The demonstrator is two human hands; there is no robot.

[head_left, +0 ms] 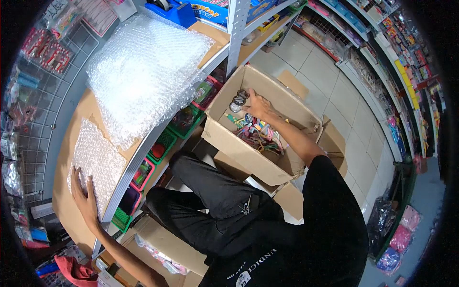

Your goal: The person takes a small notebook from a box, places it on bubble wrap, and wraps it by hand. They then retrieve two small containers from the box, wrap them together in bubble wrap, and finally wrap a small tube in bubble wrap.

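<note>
My left hand (86, 195) lies flat with its fingers apart on a small sheet of bubble wrap (103, 160) at the shelf edge. A larger bubble wrap sheet (143, 67) covers the shelf above it. My right hand (258, 104) reaches into an open cardboard box (246, 155), its fingers bent beside small round dark-and-clear items (238, 100). Whether the fingers grip one of them is hard to make out. Colourful small packaged pieces (260, 131) lie in the bottom of the box.
A blue tape dispenser (173, 12) stands at the shelf's far end. Green and pink baskets (162, 146) sit under the shelf board. Another open box (172, 239) is by my legs. Stocked shelves (382, 76) line the right side, beyond the tiled floor (330, 86).
</note>
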